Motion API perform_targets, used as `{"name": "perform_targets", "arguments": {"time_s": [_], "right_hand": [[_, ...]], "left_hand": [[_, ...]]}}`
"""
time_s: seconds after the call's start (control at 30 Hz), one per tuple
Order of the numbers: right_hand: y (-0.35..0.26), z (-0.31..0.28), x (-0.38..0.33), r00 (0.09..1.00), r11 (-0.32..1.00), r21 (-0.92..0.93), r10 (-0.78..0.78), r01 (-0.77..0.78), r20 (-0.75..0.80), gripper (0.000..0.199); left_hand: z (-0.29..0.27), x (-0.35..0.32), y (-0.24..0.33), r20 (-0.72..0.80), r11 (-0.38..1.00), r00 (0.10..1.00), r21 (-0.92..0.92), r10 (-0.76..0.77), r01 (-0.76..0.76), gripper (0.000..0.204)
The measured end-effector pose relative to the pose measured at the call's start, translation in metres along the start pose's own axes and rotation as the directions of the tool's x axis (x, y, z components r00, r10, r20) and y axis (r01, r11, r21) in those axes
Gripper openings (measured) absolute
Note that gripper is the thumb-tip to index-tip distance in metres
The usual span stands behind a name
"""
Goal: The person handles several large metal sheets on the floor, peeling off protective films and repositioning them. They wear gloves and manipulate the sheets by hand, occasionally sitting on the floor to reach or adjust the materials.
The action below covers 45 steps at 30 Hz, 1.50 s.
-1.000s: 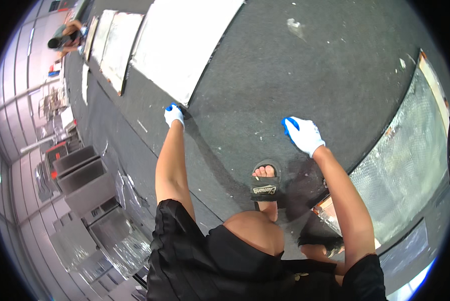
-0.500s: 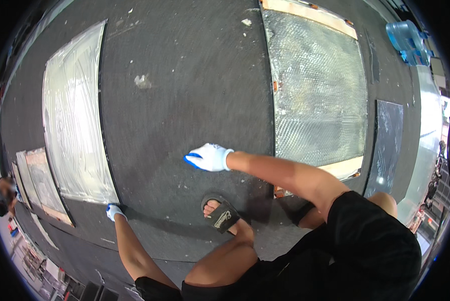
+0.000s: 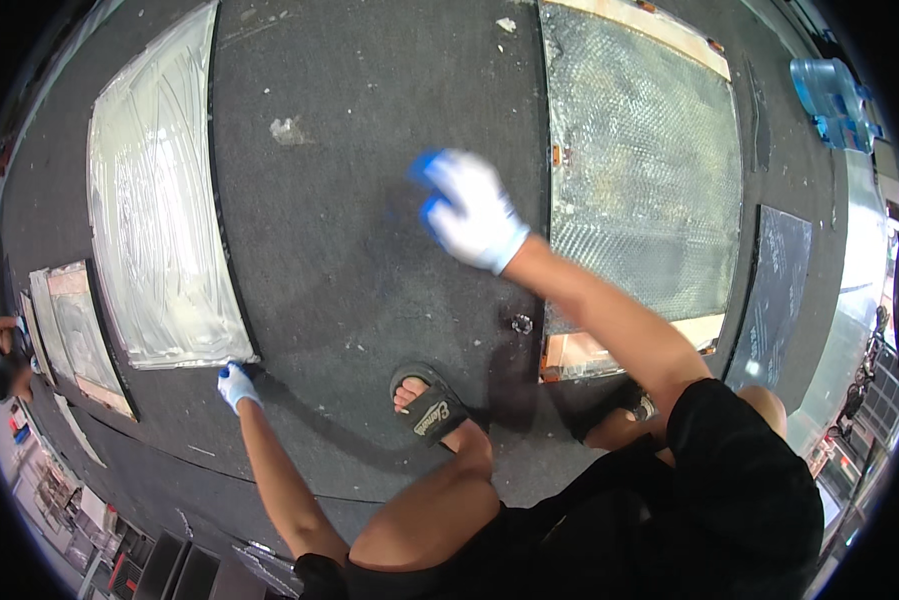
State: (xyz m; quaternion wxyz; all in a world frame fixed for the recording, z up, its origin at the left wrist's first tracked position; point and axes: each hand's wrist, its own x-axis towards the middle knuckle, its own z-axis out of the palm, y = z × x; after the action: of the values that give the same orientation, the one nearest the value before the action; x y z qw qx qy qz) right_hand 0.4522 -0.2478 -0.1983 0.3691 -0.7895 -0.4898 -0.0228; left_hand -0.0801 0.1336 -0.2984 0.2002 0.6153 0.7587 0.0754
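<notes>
We're looking down on a dark grey carpeted floor (image 3: 369,260) with flat panels laid out across it. Over on our left lies a long panel wrapped in shiny clear film (image 3: 159,210), its long axis running away from us, up the picture. Our left hand (image 3: 236,385), in a white glove with blue fingertips, is right at that panel's near right corner, fingertips touching or just about touching the edge; whether it pinches the film or only presses on it, we cannot tell from here. Our right hand (image 3: 469,215), gloved the same way, hangs in the air over bare carpet, blurred, fingers loosely spread and holding nothing. It sits between the wrapped panel and a grey mesh-textured panel (image 3: 639,170) on the right, nearer the mesh one. So the left hand is plainly the closer one to the wrapped panel, which stretches up and leftward from it. A sandalled foot (image 3: 429,405) is planted on the carpet below. A blue water bottle (image 3: 829,95) stands far right, and another person (image 3: 4,355) crouches at the left rim.
</notes>
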Motion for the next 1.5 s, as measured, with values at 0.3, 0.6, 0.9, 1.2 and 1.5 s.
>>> {"name": "perform_targets", "arguments": {"time_s": [0.3,0.6,0.9,1.2,1.5], "right_hand": [[0.191,-0.084,-0.044,0.736,0.649,-0.679,0.635,-0.344,0.233,0.087],[0.222,-0.108,-0.036,0.831,0.822,-0.226,0.433,-0.523,-0.349,0.055],[0.142,-0.079,-0.062,0.69,0.539,-0.726,0.713,-0.428,0.123,0.073],[0.13,-0.099,-0.046,0.714,0.562,-0.806,0.64,-0.184,0.283,0.085],[0.091,-0.064,0.023,0.914,0.881,-0.403,0.351,-0.249,0.202,0.068]], "left_hand": [[0.061,-0.196,0.113,-0.062,0.911,0.996,-0.404,0.066,-0.085,0.038],[0.012,-0.162,0.074,0.024,0.602,0.986,-0.789,-0.166,0.12,0.043],[0.014,-0.102,0.041,-0.008,0.499,0.943,-0.85,-0.331,0.168,0.039],[0.017,-0.126,0.07,-0.067,0.639,0.956,-0.757,-0.287,0.139,0.04],[-0.019,-0.078,0.059,-0.043,0.65,0.949,-0.738,-0.313,0.181,0.049]]}}
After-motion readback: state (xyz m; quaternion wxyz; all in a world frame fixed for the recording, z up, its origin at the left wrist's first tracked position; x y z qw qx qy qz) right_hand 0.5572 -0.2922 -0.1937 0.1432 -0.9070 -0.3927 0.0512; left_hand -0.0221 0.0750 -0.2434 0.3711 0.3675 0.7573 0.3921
